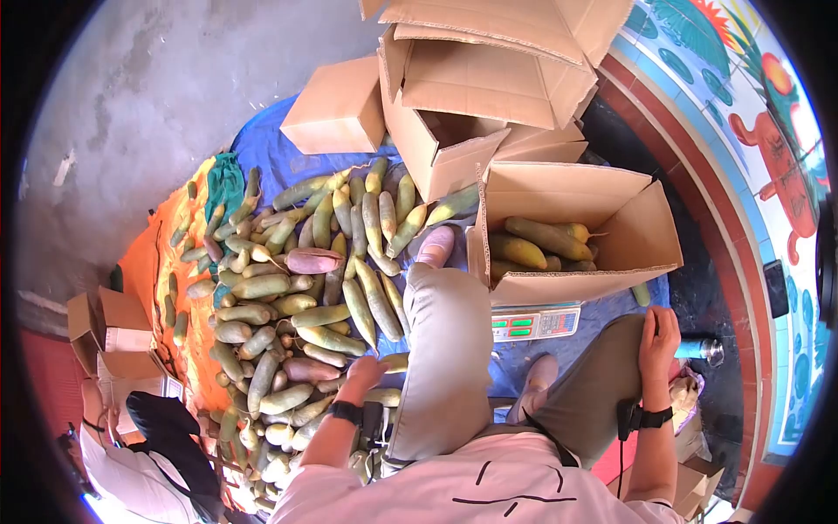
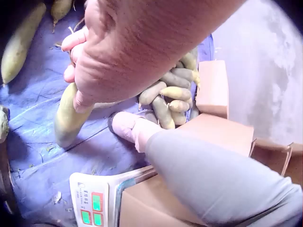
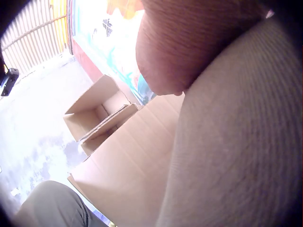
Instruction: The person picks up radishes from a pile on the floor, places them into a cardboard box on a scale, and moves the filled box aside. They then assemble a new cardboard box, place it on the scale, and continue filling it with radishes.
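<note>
My left hand [image 1: 365, 374] is low over the left side of the heap, beside the bent knee. In the left wrist view the left hand [image 2: 94, 71] grips one end of a thick green radish [image 2: 68, 120], its thumb against the skin and fingers curled at that end. The radish's far end lies over the blue sheet [image 2: 38, 118]. My right hand [image 1: 659, 341] rests on the right knee with loosely curled fingers, holding nothing. Several green radishes [image 1: 550, 236] lie in an open cardboard box [image 1: 594, 281] in front of me.
The box sits at a digital scale [image 1: 537, 324] with lit green displays. A large heap of radishes [image 1: 271, 288] covers the sheets at left, a few reddish [image 1: 312, 260]. More cartons [image 1: 336, 105] stand ahead. A blue bottle [image 1: 698, 349] lies at right; another person [image 1: 131, 472] is at lower left.
</note>
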A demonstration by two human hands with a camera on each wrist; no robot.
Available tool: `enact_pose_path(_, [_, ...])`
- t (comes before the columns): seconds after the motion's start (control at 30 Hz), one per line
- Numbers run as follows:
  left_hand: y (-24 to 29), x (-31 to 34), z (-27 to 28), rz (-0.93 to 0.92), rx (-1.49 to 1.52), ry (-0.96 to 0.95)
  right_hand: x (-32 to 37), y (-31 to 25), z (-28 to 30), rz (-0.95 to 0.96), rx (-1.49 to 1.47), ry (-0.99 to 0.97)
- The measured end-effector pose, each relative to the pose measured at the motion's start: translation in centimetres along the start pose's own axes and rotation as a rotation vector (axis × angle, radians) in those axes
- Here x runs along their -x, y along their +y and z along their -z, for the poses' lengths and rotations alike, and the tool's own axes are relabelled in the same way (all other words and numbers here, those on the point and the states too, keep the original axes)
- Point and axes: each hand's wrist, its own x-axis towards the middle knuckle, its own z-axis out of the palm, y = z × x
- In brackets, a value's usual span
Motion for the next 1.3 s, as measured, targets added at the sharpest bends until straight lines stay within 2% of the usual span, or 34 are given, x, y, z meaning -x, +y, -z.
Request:
enact_pose_path(0.17, [-4.0,3.8,3.6,0.016,0.146,0.158,0.1,-0.2,0.4,0.014,0.011,0.046])
enact_pose_path(0.23, [-3.3,7.3,6.7,0.103,0.86,0.237,0.3,-0.1,0.4,0.014,0.027,0.06])
enact_pose_path(0.27, [-2.4,9.0,8.3,0.098,0.854,0.24,0.4,0.1,0.2,0.025,0.007,0.076])
enact_pose_path(0.33, [-0.1,11.9,11.8,-0.064,1.03,0.43,0.2,0.1,0.2,0.037,-0.014,0.101])
enact_pose_path(0.43, [2.2,13.6,15.0,-0.25,1.134,0.562,0.2,-0.5,0.4,0.011,-0.039,0.107])
enact_pose_path(0.57, [6.8,14.9,18.4,-0.394,1.28,0.533,0.3,0.1,0.1,0.034,-0.034,0.135])
enact_pose_path(0.63, [9.4,15.1,19.5,-0.481,1.347,0.444,0.4,0.1,0.2,0.04,-0.03,0.152])
enact_pose_path(0.77, [14.3,14.9,21.6,-0.576,1.207,0.288,0.6,0.5,0.2,0.037,-0.059,0.191])
enact_pose_path(0.83, [16.9,14.5,22.3,-0.589,1.161,0.276,0.7,0.6,0.4,0.028,-0.062,0.197])
enact_pose_path(1.0, [22.5,13.2,23.7,-0.621,0.833,0.214,0.7,0.6,0.7,0.021,-0.065,0.212])
enact_pose_path(1.03, [23.5,12.4,23.8,-0.621,0.833,0.213,0.7,0.7,0.7,0.021,-0.063,0.212])
enact_pose_path(1.1, [25.2,10.6,23.9,-0.714,0.56,0.366,0.8,0.8,0.6,-0.005,-0.066,0.2])
enact_pose_path(1.23, [29.1,9.8,23.4,-0.74,0.59,0.288,0.7,0.9,0.4,0.005,-0.066,0.209])
enact_pose_path(1.3, [29.9,9.5,23.0,-0.787,0.672,0.183,0.7,0.9,0.4,0.005,-0.07,0.212])
